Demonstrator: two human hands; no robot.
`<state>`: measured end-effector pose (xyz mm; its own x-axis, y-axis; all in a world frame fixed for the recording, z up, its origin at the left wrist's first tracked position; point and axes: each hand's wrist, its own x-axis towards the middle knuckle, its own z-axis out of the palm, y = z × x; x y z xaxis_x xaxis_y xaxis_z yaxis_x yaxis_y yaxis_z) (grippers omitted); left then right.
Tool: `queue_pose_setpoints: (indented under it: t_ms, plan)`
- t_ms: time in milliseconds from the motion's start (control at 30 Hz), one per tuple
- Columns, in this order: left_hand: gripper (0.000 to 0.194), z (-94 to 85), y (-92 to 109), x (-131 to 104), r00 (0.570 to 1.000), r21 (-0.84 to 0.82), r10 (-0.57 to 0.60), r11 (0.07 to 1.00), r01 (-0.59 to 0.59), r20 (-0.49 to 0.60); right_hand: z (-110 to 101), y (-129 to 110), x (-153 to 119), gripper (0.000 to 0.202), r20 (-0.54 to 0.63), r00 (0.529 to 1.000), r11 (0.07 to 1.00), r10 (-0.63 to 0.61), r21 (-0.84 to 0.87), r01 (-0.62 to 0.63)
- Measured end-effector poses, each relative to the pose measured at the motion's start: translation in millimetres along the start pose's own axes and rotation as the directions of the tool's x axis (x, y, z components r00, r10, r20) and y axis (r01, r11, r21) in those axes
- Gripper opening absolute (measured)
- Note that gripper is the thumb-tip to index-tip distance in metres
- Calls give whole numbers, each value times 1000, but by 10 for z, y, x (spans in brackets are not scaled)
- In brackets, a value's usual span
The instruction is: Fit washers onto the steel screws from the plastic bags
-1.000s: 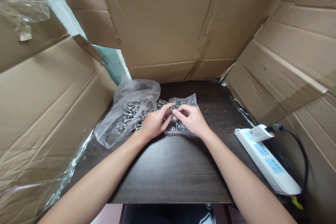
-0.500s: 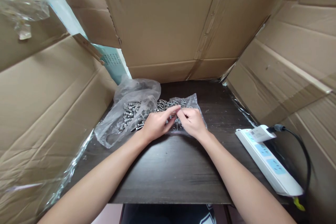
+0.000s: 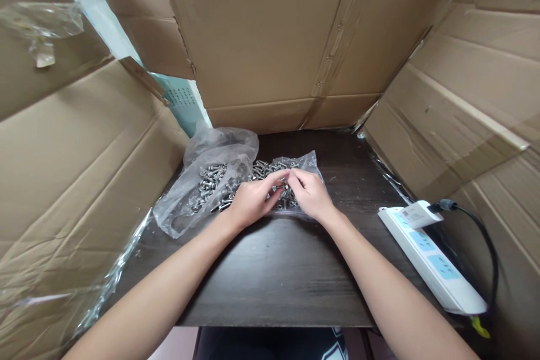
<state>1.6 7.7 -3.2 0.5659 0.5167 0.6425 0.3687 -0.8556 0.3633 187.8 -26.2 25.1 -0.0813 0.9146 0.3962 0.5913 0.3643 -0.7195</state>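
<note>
My left hand [image 3: 253, 199] is closed on a metal bolt [image 3: 278, 186], with its thumb below and index finger above. A small nut-like piece [image 3: 286, 186] shows at the bolt's right end. Against the left fingertips, my right hand [image 3: 310, 191] has its fingers curled in a pinch; whatever lies between them is hidden. Under and behind both hands, many loose bolts [image 3: 264, 167] lie on a flat clear plastic bag [image 3: 313, 162]. To the left, a crumpled plastic bag [image 3: 177, 216] holds more bolts [image 3: 211, 177].
Everything rests on a dark wooden table [image 3: 270, 270]. Cardboard walls [image 3: 274, 34] enclose it at the back and both sides. At the right lies a white power strip [image 3: 434, 264] with a plugged-in white adapter [image 3: 419, 215] and a black cable [image 3: 491, 247].
My right hand's fingers have shifted and uncurled slightly, so the bolt's end shows more. My left hand stays in nearly the same place.
</note>
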Motion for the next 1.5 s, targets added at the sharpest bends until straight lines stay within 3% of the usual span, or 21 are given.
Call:
queue_pose_setpoints:
  t_ms: [100,233,433,567,733,900,1033,1200,1300,1400,1500]
  plan:
    - [41,-17,-14,-5,999,-28,-51,998,51,8,-5,5,-14,28,80,996,999,-41,-18,42]
    - [37,-36,-18,-3,996,-70,-93,993,92,-5,10,-12,-20,26,82,996,1000,-19,-14,20]
    - [8,-22,0,24,992,-56,-92,995,87,-87,21,-31,-15,34,56,998,999,31,27,-33]
    - [9,-22,-14,33,996,-46,-30,999,26,-89,9,-23,-30,51,56,994,995,96,-29,-94]
    - [9,-43,-26,39,995,-53,-28,998,23,-95,-30,-36,-40,17,50,999,1000,-16,2,16]
    - [9,-53,-26,44,995,-60,-34,998,28,-97,-14,-18,-43,34,85,996,998,35,-58,-30]
    - [9,-53,-24,43,995,-65,-35,997,30,-92,-11,-21,-40,16,90,996,1000,0,24,-2]
    - [10,-47,-31,36,995,-77,-44,996,37,-90,-9,-13,-35,38,71,995,997,65,-44,-62]
    - [10,-41,-34,33,994,-77,-42,996,35,-97,11,-4,-36,18,58,996,992,62,108,-68]
    - [9,-37,-43,29,995,-86,-43,996,35,-91,44,-9,-37,36,72,994,961,82,257,-98]
    - [10,-33,-64,23,996,-94,-64,994,57,-67,70,-17,-37,35,69,992,953,103,280,-119]
